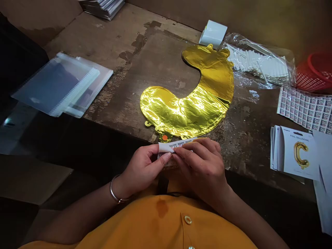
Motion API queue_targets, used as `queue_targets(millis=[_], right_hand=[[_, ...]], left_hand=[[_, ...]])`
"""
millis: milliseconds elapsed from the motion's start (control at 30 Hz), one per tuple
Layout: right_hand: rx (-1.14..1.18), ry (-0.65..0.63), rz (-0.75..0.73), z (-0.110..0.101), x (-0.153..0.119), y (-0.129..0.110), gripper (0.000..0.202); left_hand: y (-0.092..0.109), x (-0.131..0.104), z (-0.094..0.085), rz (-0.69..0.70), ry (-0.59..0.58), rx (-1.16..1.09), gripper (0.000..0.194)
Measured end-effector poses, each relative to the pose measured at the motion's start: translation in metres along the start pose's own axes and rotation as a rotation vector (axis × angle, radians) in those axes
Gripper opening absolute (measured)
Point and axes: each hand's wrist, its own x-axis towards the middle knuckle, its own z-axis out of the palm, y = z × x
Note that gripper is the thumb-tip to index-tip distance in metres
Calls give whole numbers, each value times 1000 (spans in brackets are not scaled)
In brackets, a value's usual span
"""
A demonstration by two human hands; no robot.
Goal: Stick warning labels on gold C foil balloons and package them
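A small white printed paper (168, 148) is pinched between both hands at the table's front edge. My left hand (145, 166), with a silver bangle at its wrist, grips its left side between thumb and fingers. On the paper's right part, my right hand (203, 164) presses with thumb and fingertips closed. Just beyond the hands lies a flat gold foil balloon (207, 103), curved like a C, with small tabs along its edge and an orange dot (165, 138) on the tab nearest the paper.
Clear plastic sleeves (59, 83) lie at the left edge. To the right are printed balloon cards (295, 152), a sticker sheet (306, 109), a red basket (315, 72) and a bag of white sticks (259, 64). Behind stand a white folded card (213, 33) and a paper stack (103, 7).
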Motion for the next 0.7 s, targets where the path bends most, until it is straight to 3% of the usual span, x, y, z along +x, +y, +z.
queue_targets(millis=[200, 367, 567, 700], right_hand=[[-14, -60, 3, -2, 0, -2, 4], [-41, -64, -14, -3, 1, -4, 9], [-7, -21, 4, 1, 1, -6, 14], [276, 21, 221, 6, 0, -1, 12]], left_hand=[[-2, 0, -5, 207, -25, 295, 24], [-3, -2, -6, 277, -35, 394, 25], [-3, -3, -2, 223, -37, 329, 23], [-2, -2, 1, 99, -41, 163, 24]])
